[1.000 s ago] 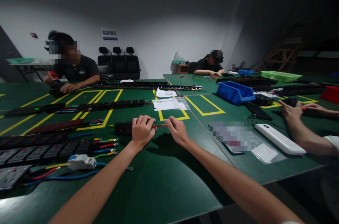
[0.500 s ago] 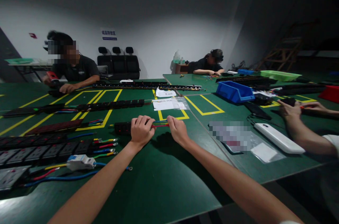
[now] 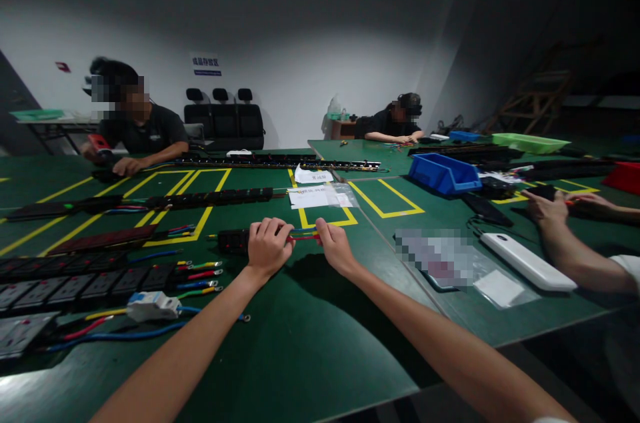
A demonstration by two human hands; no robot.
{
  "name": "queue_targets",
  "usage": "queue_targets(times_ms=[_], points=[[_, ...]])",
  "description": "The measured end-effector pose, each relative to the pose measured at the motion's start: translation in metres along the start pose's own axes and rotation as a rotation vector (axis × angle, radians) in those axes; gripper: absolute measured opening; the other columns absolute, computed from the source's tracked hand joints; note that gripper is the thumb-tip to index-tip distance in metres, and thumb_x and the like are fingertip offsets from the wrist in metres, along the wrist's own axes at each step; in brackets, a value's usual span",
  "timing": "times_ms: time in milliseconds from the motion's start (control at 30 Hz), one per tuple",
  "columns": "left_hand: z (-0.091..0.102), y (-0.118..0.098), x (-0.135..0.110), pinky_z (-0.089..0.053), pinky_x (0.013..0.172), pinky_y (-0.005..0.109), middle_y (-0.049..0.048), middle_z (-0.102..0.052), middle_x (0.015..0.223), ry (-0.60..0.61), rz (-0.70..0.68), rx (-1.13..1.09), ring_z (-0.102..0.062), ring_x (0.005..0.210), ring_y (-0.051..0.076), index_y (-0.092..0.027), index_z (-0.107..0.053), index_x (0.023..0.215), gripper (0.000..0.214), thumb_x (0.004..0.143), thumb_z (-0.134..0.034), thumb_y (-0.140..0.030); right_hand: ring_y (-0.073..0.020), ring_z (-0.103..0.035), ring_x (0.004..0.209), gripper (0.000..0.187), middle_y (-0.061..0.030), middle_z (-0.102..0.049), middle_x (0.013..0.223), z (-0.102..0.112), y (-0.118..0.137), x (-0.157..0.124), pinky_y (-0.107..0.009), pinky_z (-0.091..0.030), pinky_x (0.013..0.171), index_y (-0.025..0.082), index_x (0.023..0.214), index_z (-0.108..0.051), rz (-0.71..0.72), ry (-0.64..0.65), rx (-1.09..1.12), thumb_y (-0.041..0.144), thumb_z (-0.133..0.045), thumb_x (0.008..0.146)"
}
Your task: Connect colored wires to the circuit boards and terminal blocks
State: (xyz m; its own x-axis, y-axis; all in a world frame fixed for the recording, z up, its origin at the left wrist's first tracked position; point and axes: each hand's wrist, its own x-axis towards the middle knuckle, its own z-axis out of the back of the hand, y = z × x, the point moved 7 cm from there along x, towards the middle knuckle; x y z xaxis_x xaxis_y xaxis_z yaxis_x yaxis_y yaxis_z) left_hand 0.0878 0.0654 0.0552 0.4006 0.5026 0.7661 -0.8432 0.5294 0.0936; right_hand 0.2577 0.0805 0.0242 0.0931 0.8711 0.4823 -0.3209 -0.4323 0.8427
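Note:
My left hand (image 3: pixel 269 246) is closed over the right end of a short black socket strip (image 3: pixel 233 241) that lies on the green table. From under its fingers run a few thin coloured wires (image 3: pixel 304 234), red, green and blue among them. My right hand (image 3: pixel 335 246) pinches the far ends of these wires, holding them stretched to the right; its fingertips hide the ends. To the left of my left arm lie larger black socket strips (image 3: pixel 85 287) with red, blue and yellow-green leads ending in ring lugs. A white breaker-like block (image 3: pixel 153 306) sits among those leads.
Paper labels (image 3: pixel 313 196) lie beyond my hands. To the right are a bagged phone-like item (image 3: pixel 433 259), a white power bank (image 3: pixel 527 261) and a blue bin (image 3: pixel 444 174). A co-worker's hands (image 3: pixel 550 209) work at far right; two people (image 3: pixel 145 129) sit across the table.
Almost nothing differs. Both my hands keep their hold on the strip and wires, and the view has shifted only slightly.

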Motion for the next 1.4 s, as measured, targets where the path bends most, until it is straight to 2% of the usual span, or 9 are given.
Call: queue_targets(times_ms=[233, 333, 467, 567, 667, 833, 1067, 1267, 1400], points=[[0.007, 0.0, 0.001, -0.037, 0.08, 0.043, 0.0059, -0.069, 0.094, -0.07, 0.002, -0.001, -0.06, 0.091, 0.026, -0.023, -0.072, 0.097, 0.017, 0.081, -0.068, -0.021, -0.0069, -0.028, 0.037, 0.069, 0.0055, -0.036, 0.042, -0.021, -0.033, -0.001, -0.024, -0.017, 0.038, 0.022, 0.052, -0.044, -0.393, 0.107, 0.482, 0.084, -0.05, 0.079], [0.01, 0.0, 0.001, -0.036, 0.08, 0.043, 0.0055, -0.07, 0.094, -0.09, 0.006, -0.012, -0.06, 0.09, 0.025, -0.024, -0.072, 0.097, 0.016, 0.081, -0.068, -0.021, -0.0051, -0.022, 0.035, 0.068, 0.0076, -0.032, 0.04, -0.03, -0.033, -0.005, -0.022, -0.013, 0.036, 0.022, 0.052, -0.04, -0.488, 0.174, 0.639, 0.084, -0.057, 0.075], [0.011, -0.001, 0.001, -0.036, 0.08, 0.042, 0.0059, -0.07, 0.095, -0.099, 0.004, -0.012, -0.06, 0.091, 0.026, -0.023, -0.072, 0.098, 0.017, 0.081, -0.068, -0.02, -0.0046, -0.02, 0.034, 0.066, 0.0087, -0.03, 0.039, -0.035, -0.03, -0.008, -0.021, -0.013, 0.035, 0.022, 0.052, -0.039, -0.557, 0.245, 0.752, 0.08, -0.06, 0.076], [0.01, -0.001, 0.001, -0.036, 0.08, 0.042, 0.0063, -0.07, 0.096, -0.097, 0.003, -0.01, -0.061, 0.092, 0.026, -0.023, -0.072, 0.098, 0.017, 0.081, -0.068, -0.02, -0.0045, -0.02, 0.034, 0.065, 0.0092, -0.028, 0.039, -0.036, -0.029, -0.008, -0.021, -0.013, 0.035, 0.022, 0.052, -0.039, -0.566, 0.293, 0.775, 0.078, -0.062, 0.077], [0.007, -0.001, 0.0, -0.036, 0.081, 0.043, 0.0065, -0.07, 0.096, -0.076, 0.003, -0.013, -0.061, 0.092, 0.026, -0.023, -0.072, 0.098, 0.018, 0.081, -0.068, -0.02, -0.0047, -0.021, 0.034, 0.067, 0.0091, -0.029, 0.039, -0.032, -0.033, -0.006, -0.022, -0.013, 0.035, 0.022, 0.052, -0.039, -0.546, 0.261, 0.706, 0.081, -0.061, 0.074], [0.001, 0.0, 0.0, -0.037, 0.08, 0.043, 0.0073, -0.07, 0.097, -0.021, 0.002, -0.011, -0.061, 0.093, 0.027, -0.022, -0.072, 0.1, 0.02, 0.082, -0.066, -0.02, -0.0068, -0.028, 0.037, 0.067, 0.0055, -0.037, 0.041, -0.017, -0.031, 0.002, -0.023, -0.017, 0.038, 0.022, 0.053, -0.042, -0.367, 0.11, 0.442, 0.082, -0.053, 0.079], [-0.004, 0.001, 0.0, -0.039, 0.082, 0.044, 0.0086, -0.069, 0.1, 0.04, 0.016, -0.012, -0.06, 0.096, 0.028, -0.023, -0.072, 0.101, 0.021, 0.081, -0.065, -0.02, -0.0109, -0.039, 0.045, 0.069, 0.0018, -0.044, 0.046, -0.006, -0.017, 0.002, -0.025, -0.028, 0.046, 0.021, 0.052, -0.049, -0.163, 0.028, 0.16, 0.079, -0.04, 0.088], [-0.007, -0.001, 0.001, -0.04, 0.082, 0.044, 0.0093, -0.067, 0.107, 0.107, 0.009, -0.005, -0.059, 0.099, 0.029, -0.022, -0.07, 0.112, 0.033, 0.079, -0.067, -0.02, -0.0113, -0.039, 0.044, 0.071, 0.0014, -0.044, 0.046, -0.005, -0.029, 0.004, -0.026, -0.027, 0.045, 0.022, 0.05, -0.048, -0.204, -0.013, 0.133, 0.081, -0.039, 0.086], [-0.004, -0.001, 0.003, -0.041, 0.088, 0.045, 0.0111, -0.066, 0.116, 0.08, 0.036, 0.004, -0.058, 0.106, 0.03, -0.022, -0.066, 0.122, 0.042, 0.08, -0.068, -0.023, -0.0103, -0.035, 0.041, 0.071, 0.0022, -0.041, 0.043, -0.002, -0.033, 0.006, -0.026, -0.024, 0.042, 0.022, 0.048, -0.045, -0.253, -0.048, 0.194, 0.084, -0.041, 0.083]])
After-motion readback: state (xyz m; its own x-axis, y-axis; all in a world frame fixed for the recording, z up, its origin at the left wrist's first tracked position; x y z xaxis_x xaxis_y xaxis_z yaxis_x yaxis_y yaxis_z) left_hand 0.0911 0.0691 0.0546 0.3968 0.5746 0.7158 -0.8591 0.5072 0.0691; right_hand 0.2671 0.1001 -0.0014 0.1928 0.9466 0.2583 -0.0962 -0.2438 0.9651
